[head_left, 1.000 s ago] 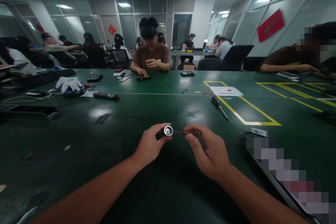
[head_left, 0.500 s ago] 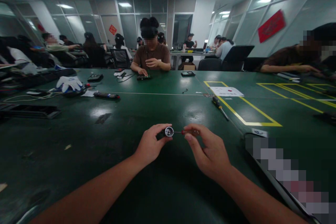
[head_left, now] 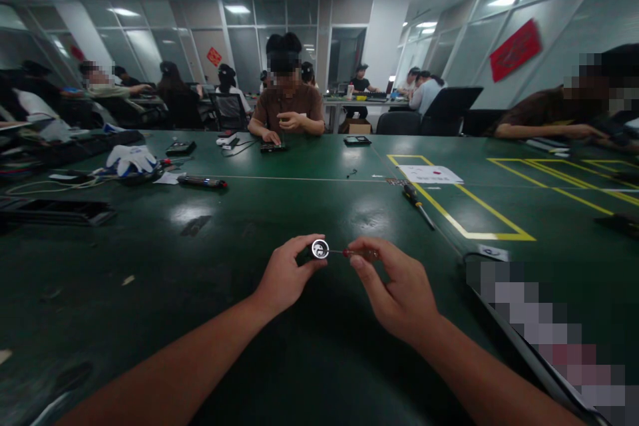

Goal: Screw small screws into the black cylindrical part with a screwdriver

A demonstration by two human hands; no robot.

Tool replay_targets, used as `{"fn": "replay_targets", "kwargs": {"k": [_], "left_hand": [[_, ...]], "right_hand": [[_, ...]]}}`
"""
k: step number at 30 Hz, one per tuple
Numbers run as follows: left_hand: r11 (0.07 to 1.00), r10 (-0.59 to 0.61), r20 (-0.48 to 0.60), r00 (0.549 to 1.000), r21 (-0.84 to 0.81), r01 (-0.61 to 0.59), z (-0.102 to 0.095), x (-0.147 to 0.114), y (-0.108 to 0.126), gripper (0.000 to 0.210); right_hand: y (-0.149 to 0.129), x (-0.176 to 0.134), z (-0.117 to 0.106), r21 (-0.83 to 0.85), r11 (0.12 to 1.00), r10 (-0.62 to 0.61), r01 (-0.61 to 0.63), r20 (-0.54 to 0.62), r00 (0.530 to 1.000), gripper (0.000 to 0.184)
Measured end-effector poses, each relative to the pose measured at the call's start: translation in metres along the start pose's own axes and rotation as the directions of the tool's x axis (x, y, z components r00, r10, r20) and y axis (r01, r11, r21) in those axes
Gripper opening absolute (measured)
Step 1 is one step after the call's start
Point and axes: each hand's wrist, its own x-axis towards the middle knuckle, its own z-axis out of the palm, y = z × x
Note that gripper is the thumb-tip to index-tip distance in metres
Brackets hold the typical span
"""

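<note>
Two hands: apart, seemingly raised over the green counter (head_left: 299, 206), linked only through what they hold.
Left hand (head_left: 279, 279): thumb and fingers pinched on a small round piece (head_left: 320, 249) from its left side; open end faces the wearer, probably so the inside can be seen while the piece is steadied.
Right hand (head_left: 402, 289): thumb and fingertips closed around a red-handled driver (head_left: 370, 253); a light fingertip hold, which would suit small turns better than force.
Driver shaft: roughly level, aimed left, reaching the round piece's right rim. Cannot tell whether the tip sits in its side or only touches.
Round piece: between the hands, mid-view; the opposed grips likely let one side resist the other.
Yellow-and-black screwdriver (head_left: 418, 204): lying beyond the right hand, across the yellow tape outline (head_left: 499, 235); within reach yet out of the working space.
Glove (head_left: 130, 160) and dark pen-shaped tool (head_left: 202, 183): off to the left, well apart from the hands.
Since half a second ago: round piece tipped a touch, slightly left and up, rim brighter; right-hand grip looks much the same.
Unchanged: screwdriver, glove and pen-shaped tool, all where they lay.
Far co-worker (head_left: 363, 83): a raised hand has come down.
</note>
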Motion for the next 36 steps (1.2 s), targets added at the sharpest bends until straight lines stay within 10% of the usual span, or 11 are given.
{"fn": "replay_targets", "kwargs": {"k": [36], "left_hand": [[0.997,0.060,0.009,0.998,0.049,-0.061,-0.0022,-0.0005,0.0029,0.038]], "right_hand": [[-0.0016,0.0017,-0.0015,0.121,0.991,0.056,-0.059,0.025,0.998,0.027]]}}
